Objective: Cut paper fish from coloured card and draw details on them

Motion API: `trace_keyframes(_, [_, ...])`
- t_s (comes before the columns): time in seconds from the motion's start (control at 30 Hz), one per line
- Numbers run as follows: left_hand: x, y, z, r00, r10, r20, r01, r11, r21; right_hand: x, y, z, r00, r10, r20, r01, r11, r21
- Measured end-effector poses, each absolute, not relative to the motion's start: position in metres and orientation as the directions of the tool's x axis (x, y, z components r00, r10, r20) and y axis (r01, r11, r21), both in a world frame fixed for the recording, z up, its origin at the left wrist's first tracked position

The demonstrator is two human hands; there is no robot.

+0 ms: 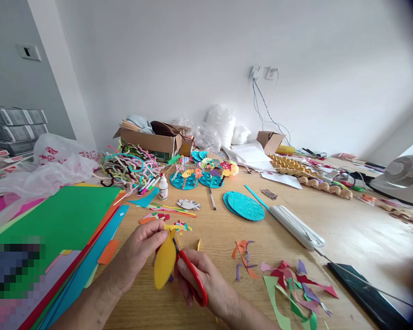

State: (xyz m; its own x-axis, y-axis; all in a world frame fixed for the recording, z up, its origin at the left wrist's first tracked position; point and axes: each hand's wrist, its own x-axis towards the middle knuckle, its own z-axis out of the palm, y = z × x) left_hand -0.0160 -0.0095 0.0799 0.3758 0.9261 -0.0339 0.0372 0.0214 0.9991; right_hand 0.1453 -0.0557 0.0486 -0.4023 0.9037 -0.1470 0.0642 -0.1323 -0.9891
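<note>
My left hand (150, 240) pinches the upper end of a yellow paper cutout (165, 263), a long oval with a narrow tip. Red-handled scissors (196, 282) are gripped in my right hand (203, 272), their blades against the cutout's upper right edge. Beyond my fingers lie small bright paper bits (186, 227), thin paper strips (179, 211) and a white fish cutout (188, 204) with drawn lines. A white glue bottle (163, 188) stands upright behind them. Part of the blades is hidden by the paper and my right fingers.
Coloured paper sheets (65, 220) cover the left side. Paper scraps (296, 288), a phone (365, 293) and a white power strip (296, 224) lie to the right. Blue ovals (246, 206), decorated paper pieces (184, 180), pipe cleaners (131, 165) and a cardboard box (149, 140) sit farther back.
</note>
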Motion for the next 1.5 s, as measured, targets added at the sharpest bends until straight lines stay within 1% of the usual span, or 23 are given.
trace_keyframes(0.47, [-0.019, -0.010, 0.082, 0.400, 0.916, -0.043, 0.043, 0.028, 0.999, 0.143, -0.056, 0.052, -0.399, 0.903, -0.159, 0.037, -0.157, -0.987])
trace_keyframes(0.73, [-0.019, -0.010, 0.084, 0.400, 0.916, -0.033, 0.054, 0.012, 0.998, 0.144, -0.056, 0.054, -0.405, 0.901, -0.158, 0.048, -0.152, -0.987])
trace_keyframes(0.9, [-0.020, -0.009, 0.086, 0.423, 0.904, -0.061, 0.057, 0.041, 0.998, 0.144, -0.056, 0.051, -0.407, 0.899, -0.162, 0.059, -0.151, -0.987])
trace_keyframes(1.07, [-0.022, -0.007, 0.086, 0.439, 0.897, -0.051, 0.076, 0.020, 0.997, 0.146, -0.056, 0.047, -0.411, 0.898, -0.159, 0.069, -0.143, -0.987])
trace_keyframes(1.27, [-0.025, -0.008, 0.085, 0.515, 0.852, -0.092, 0.058, 0.073, 0.996, 0.146, -0.055, 0.042, -0.408, 0.904, -0.128, 0.061, -0.113, -0.992])
trace_keyframes(1.5, [-0.024, -0.007, 0.084, 0.519, 0.848, -0.108, 0.045, 0.099, 0.994, 0.145, -0.057, 0.045, -0.395, 0.907, -0.149, 0.088, -0.124, -0.988])
